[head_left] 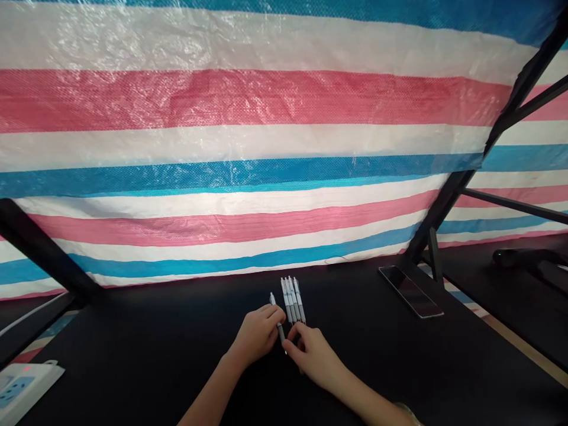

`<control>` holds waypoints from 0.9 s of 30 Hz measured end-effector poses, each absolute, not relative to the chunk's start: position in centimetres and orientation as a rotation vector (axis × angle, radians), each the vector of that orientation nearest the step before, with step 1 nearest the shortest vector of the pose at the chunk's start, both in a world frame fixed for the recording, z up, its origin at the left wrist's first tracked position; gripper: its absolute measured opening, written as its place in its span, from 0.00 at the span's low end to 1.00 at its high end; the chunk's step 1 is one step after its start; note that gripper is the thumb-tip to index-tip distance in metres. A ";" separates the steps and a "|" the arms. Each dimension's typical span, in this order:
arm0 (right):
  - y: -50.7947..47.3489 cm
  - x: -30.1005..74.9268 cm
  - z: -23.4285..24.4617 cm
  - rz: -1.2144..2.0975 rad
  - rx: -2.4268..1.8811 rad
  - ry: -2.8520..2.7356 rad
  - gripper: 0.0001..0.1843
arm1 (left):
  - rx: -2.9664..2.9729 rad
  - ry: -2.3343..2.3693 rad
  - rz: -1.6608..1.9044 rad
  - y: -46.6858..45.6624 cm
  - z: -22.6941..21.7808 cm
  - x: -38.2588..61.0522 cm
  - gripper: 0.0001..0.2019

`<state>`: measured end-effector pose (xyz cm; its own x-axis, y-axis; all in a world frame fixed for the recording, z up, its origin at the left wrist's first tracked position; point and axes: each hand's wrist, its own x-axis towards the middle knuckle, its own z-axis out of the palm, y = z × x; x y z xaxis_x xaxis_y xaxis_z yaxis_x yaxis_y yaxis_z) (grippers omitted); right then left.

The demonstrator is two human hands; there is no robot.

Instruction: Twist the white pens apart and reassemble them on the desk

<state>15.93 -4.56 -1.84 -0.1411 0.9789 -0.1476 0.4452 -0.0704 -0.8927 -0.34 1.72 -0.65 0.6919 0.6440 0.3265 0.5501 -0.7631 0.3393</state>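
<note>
A white and grey pen (281, 335) slants through my left hand (261, 329), whose fingers are closed around its middle. Its clicker end sticks up past the fingers and its tip points down toward me. My right hand (316, 354) is beside that tip, fingers curled and the thumb close to the pen. A gap shows between thumb and forefinger, with nothing visible held there. Just beyond the right fingertips, several similar pens (293, 299) lie side by side in a row, clicker ends away from me. The right fingers partly hide their lower ends.
Both forearms rest over a black tabletop (177, 349). A smartphone (410, 291) lies at the right near a black frame bar (457, 188). At the lower left is a white power strip (31, 384). Behind the table hangs a striped plastic sheet (248, 142).
</note>
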 end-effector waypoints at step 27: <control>-4.7 16.0 -1.7 2.356 -0.684 -0.800 0.17 | 0.813 0.582 0.782 2.1 -1.6 0.0 0.08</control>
<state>16.03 -4.68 -1.74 -0.7170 0.6377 -0.2816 -0.3343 -0.6690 -0.6639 0.04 2.11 -1.56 0.5854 0.7946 -0.1609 -0.3815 0.4450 0.8102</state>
